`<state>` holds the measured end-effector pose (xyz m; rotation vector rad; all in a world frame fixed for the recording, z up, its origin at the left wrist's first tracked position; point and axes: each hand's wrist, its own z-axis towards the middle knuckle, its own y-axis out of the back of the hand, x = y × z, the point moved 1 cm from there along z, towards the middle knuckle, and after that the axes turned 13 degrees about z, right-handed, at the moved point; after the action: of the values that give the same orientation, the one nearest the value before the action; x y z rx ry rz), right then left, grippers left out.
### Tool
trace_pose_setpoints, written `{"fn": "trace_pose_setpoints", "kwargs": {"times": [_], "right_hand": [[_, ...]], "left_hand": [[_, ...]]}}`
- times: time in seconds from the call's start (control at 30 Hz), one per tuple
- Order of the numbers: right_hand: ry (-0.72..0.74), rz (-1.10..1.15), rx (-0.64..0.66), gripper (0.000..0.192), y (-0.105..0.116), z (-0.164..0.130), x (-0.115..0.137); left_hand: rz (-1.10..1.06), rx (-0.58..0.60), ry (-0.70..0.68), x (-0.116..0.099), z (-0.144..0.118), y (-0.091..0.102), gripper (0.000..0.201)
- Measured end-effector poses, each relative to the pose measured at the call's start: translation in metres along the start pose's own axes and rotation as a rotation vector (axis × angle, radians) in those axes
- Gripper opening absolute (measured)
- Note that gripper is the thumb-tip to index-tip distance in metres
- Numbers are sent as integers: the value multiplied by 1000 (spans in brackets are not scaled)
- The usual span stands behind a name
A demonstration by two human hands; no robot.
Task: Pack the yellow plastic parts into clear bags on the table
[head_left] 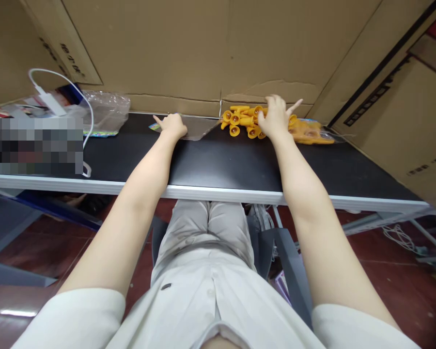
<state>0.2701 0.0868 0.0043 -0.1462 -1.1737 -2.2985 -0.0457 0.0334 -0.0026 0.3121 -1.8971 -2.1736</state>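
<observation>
My left hand (pixel 173 127) is closed on the edge of a clear plastic bag (pixel 199 128) lying on the black tabletop, one finger stuck out to the left. A bit of the bag's colourful printed end shows beside that hand. At the bag's right end is a pile of yellow plastic pieces (pixel 234 118) with round, cup-shaped ends. Over this pile my right hand (pixel 275 118) curls its fingers around some pieces, the little finger pointing away; its grip is partly hidden. Right of it lies a clear bag with more yellow pieces (pixel 310 132) inside.
Cardboard walls (pixel 225 48) rise behind and at the right of the black table (pixel 221 165). On the left are another clear bag (pixel 107 109), a white cable (pixel 90 109) with a white plug-like block (pixel 53 103), and a blurred-out area. A metal edge (pixel 225 194) runs along the front.
</observation>
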Motion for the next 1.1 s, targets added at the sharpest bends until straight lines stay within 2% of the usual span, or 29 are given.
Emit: {"fn": "trace_pose_setpoints", "kwargs": {"times": [0.07,0.2,0.33,0.47,0.57,0.8,1.1], "right_hand": [[80,-37,68,58,-4,-5,16],[142,-60,231,65,-13,-19,45],[196,-55,345,69,-28,-27,50],[185,-31,329,69,-38,-24,43],[195,5,305,69,-41,-21,40],[223,13,359,74,-43,-24,41],[200,-62,293,61,-48,-18,37]], "left_hand": [[19,6,18,3,0,-1,78],[56,51,-8,6,-1,3,72],[86,96,-68,5,-2,7,81],[97,115,-104,1,-7,10,79],[93,96,-73,-1,-12,12,73],[64,46,-41,-1,-5,6,68],[69,63,-38,-1,-6,6,65]]}}
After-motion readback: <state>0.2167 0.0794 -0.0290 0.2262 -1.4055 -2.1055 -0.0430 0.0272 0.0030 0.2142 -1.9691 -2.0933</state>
